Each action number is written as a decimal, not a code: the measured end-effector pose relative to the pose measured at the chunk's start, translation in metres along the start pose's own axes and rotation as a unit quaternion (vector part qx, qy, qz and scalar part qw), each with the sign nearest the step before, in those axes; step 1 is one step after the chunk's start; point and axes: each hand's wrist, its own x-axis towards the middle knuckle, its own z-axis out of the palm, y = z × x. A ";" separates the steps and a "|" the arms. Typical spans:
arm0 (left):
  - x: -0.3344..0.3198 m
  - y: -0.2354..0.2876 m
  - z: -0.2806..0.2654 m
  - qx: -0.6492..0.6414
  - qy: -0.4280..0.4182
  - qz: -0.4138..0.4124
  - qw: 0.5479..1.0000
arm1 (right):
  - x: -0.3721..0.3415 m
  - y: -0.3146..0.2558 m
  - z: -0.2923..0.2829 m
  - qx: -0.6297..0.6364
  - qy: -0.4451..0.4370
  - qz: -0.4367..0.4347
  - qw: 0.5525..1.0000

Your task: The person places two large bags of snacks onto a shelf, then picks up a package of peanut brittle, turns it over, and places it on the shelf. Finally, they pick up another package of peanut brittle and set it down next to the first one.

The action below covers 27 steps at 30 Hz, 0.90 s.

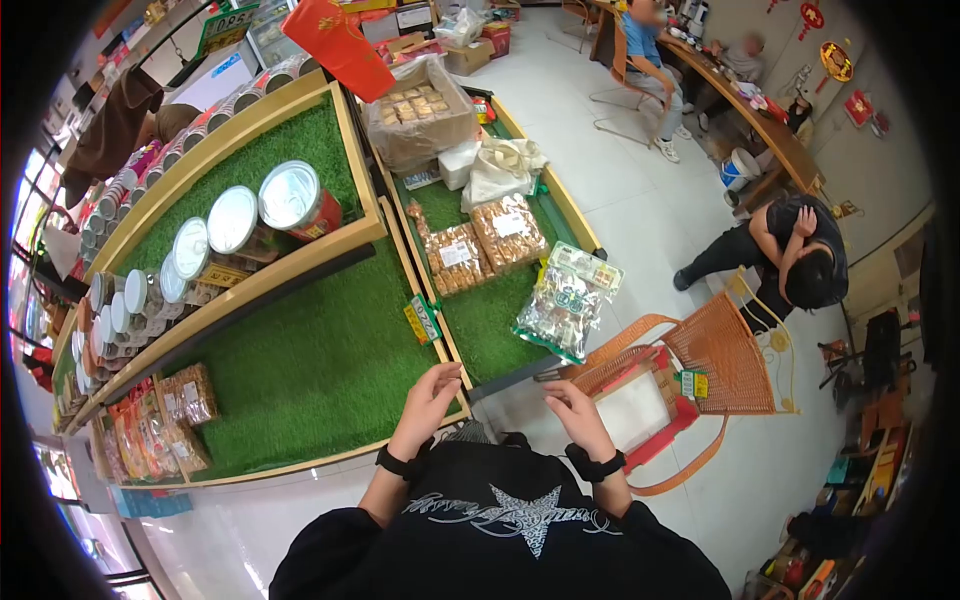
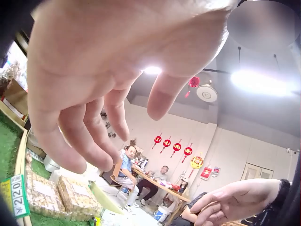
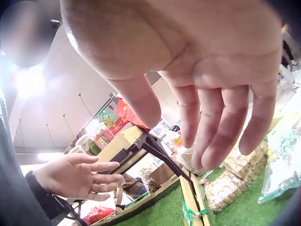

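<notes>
So both hands are let go right now: the left hand (image 1: 428, 402) and the right hand (image 1: 583, 420) hang apart at the table (image 1: 480, 340) edge, nothing in either, fingers loosely bent. Closest ahead of the right one is a clear-and-green plastic snack bag (image 1: 568, 303), lying right by the corner of the fake-grass top. Further out past the left one, two clear packs of brown snack pieces (image 1: 460, 258) sit side by side, touching, with a canvas tote (image 1: 505, 170) beyond them. A green-and-yellow price tag (image 1: 422, 319) is just ahead of the left hand, and there's a wicker basket (image 1: 725, 365) off to the right hand's right.
</notes>
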 end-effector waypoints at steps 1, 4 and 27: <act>0.004 -0.001 -0.004 -0.001 0.006 0.001 1.000 | 0.008 -0.004 0.002 0.004 -0.005 -0.002 1.000; 0.014 -0.003 -0.015 -0.001 0.007 -0.003 1.000 | 0.028 -0.005 0.010 0.002 -0.019 0.005 1.000; 0.227 -0.003 0.035 -0.006 -0.020 -0.046 0.999 | 0.292 0.034 -0.075 0.141 -0.020 0.144 0.979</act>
